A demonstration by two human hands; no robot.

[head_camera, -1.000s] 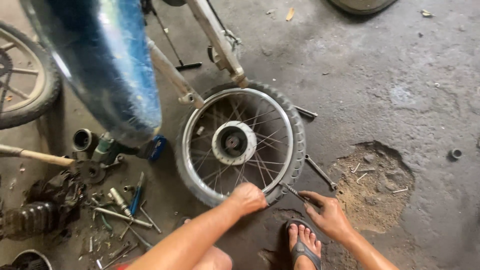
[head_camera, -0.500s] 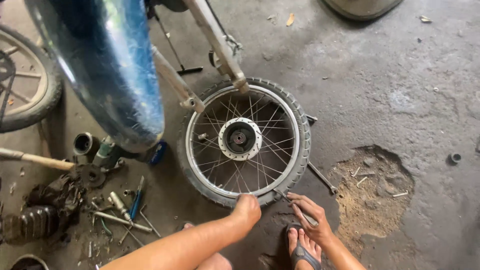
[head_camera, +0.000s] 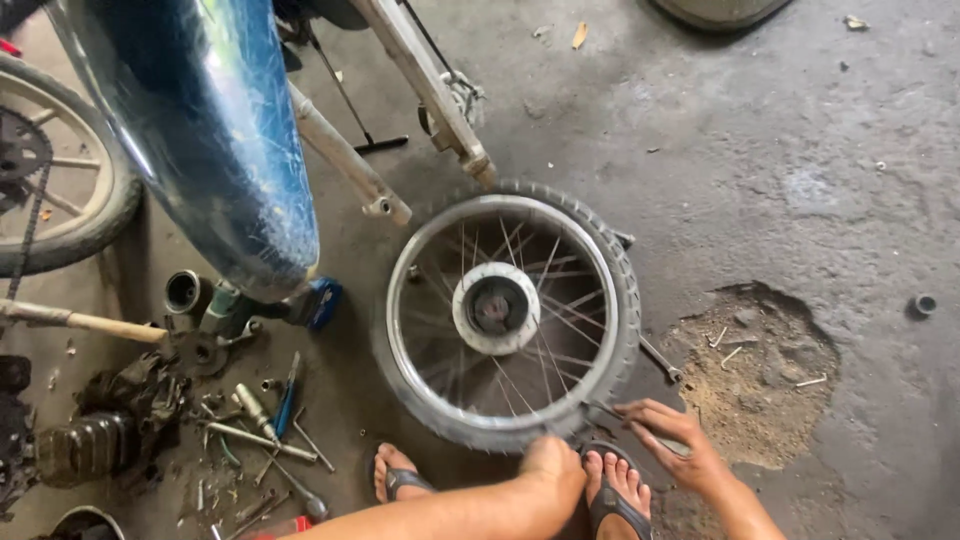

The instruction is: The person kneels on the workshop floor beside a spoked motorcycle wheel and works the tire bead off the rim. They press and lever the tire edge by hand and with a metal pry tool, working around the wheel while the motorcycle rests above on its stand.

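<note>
A spoked motorcycle wheel (head_camera: 505, 310) with a black tyre lies flat on the concrete floor in front of me. My left hand (head_camera: 553, 468) presses on the near edge of the tyre, fingers curled over it. My right hand (head_camera: 672, 435) sits just right of it with fingers spread, touching a thin metal tyre lever (head_camera: 612, 412) wedged at the rim. A second lever (head_camera: 660, 358) sticks out under the tyre's right side. My sandalled feet (head_camera: 612, 490) rest just below the wheel.
A blue motorcycle fender (head_camera: 215, 140) and fork legs (head_camera: 430, 90) hang over the wheel at upper left. Another wheel (head_camera: 60, 190) stands at far left. Several tools and greasy parts (head_camera: 250, 420) litter the floor lower left. A broken pit (head_camera: 760, 370) lies right.
The view has shifted so the wheel sits lower and more central. Both hands stay at the near rim; the right hand has moved closer in beside the left.
</note>
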